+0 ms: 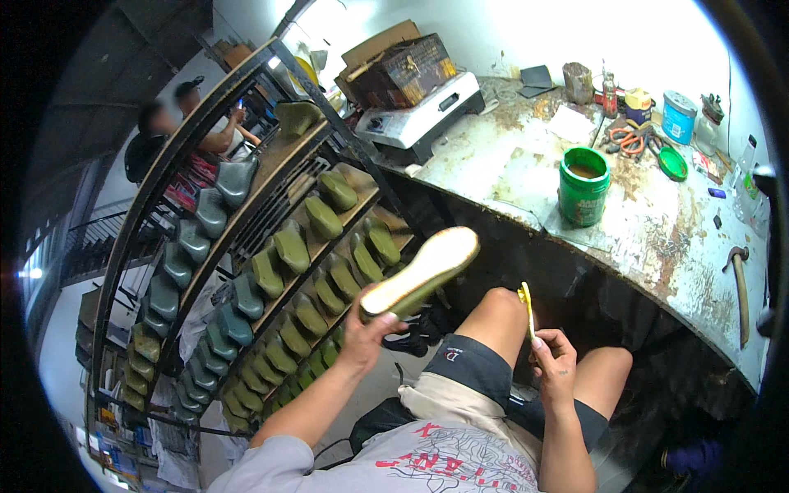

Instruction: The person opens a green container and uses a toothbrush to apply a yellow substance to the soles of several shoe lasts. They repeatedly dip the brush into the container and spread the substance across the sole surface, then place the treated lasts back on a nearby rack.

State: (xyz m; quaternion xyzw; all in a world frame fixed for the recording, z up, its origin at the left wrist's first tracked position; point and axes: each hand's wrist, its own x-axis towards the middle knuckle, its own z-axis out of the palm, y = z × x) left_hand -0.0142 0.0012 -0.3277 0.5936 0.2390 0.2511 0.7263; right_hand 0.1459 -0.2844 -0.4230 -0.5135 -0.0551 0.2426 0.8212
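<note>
My left hand is wrapped around one end of an olive-green shoe last. A pale insole lies along the last's bottom, which faces up. Between the thumb and fingers of my right hand is a yellow toothbrush, bristle end upward, held above my lap and apart from the last. On the workbench beyond stands an uncovered green tub with brownish stuff inside. Its likely lid, a green disc, lies farther right.
A rack with several rows of green shoe lasts rises at my left. The workbench curves along front and right, bearing a hammer, orange-handled tools and a white machine. Two people are behind the rack.
</note>
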